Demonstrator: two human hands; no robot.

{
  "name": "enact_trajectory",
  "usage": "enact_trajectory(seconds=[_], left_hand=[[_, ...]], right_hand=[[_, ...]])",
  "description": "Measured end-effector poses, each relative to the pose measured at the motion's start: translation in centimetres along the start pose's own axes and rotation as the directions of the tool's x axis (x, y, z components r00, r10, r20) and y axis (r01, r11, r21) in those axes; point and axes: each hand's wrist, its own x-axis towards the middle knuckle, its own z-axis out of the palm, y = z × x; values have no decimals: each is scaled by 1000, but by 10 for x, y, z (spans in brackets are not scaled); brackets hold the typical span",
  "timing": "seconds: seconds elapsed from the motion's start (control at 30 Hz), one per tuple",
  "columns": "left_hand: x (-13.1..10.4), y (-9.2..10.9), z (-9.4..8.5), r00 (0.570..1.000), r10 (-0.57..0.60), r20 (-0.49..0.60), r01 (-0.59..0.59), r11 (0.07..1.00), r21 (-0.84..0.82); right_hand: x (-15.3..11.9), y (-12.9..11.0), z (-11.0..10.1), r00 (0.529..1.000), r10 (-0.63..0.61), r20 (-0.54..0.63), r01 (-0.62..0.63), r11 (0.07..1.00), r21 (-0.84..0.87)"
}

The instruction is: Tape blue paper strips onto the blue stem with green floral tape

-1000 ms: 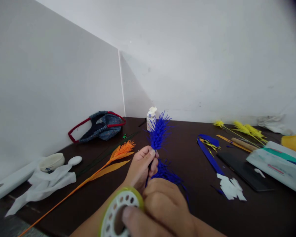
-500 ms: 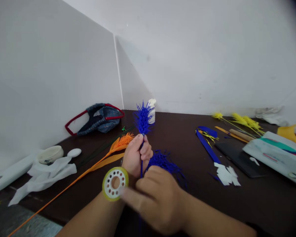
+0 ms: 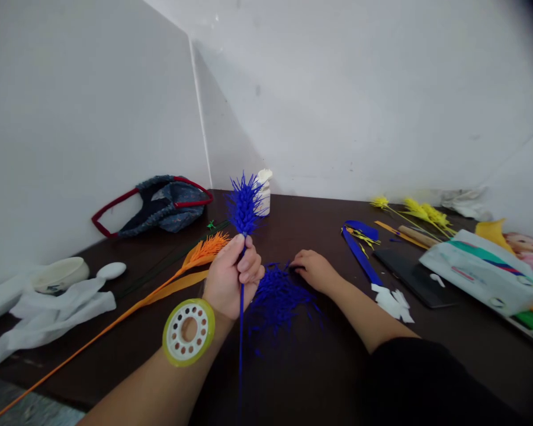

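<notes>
My left hand (image 3: 234, 273) is closed around the thin blue stem (image 3: 241, 331) of a blue paper wheat ear (image 3: 245, 204), which stands upright above the fist. Around my left wrist sits a roll of clear yellowish tape (image 3: 169, 338) on a white core with holes. Loose blue paper pieces (image 3: 275, 302) lie heaped on the dark table just right of the stem. At the upper right edge of this heap, my right hand (image 3: 315, 271) rests low with curled fingers drawn together. Whatever its fingertips may hold is hidden.
An orange paper wheat stalk (image 3: 160, 305) lies at left, near white cloth strips (image 3: 57, 322), a bowl (image 3: 62, 275) and a denim bag (image 3: 173, 204). A white bottle (image 3: 263, 195) stands behind. Rightward are a blue ribbon (image 3: 359, 254), black phone-like slab (image 3: 413, 278), yellow stalks (image 3: 426, 214) and plastic packet (image 3: 479, 269).
My right hand has left the stem beside my left hand and moved away to the blue heap. My left hand still grips the stem. The view has shifted slightly.
</notes>
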Motion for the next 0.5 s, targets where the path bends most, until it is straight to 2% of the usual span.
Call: enact_trajectory(seconds=[0.17, 0.3, 0.4, 0.5], left_hand=[[1, -1, -2, 1000, 16, -15, -16, 1000, 15], [2, -1, -3, 1000, 20, -22, -19, 999, 34], [3, -1, -3, 999, 28, -32, -26, 999, 46], [2, -2, -2, 998, 34, -47, -31, 998, 61]], right_hand=[[3, -1, 3, 998, 66, 12, -67, 995, 74], [0, -1, 0, 989, 138, -45, -121, 954, 274], [-3, -6, -10, 980, 188, -62, -132, 852, 507], [-7, -21, -24, 980, 185, -75, -80, 707, 703]])
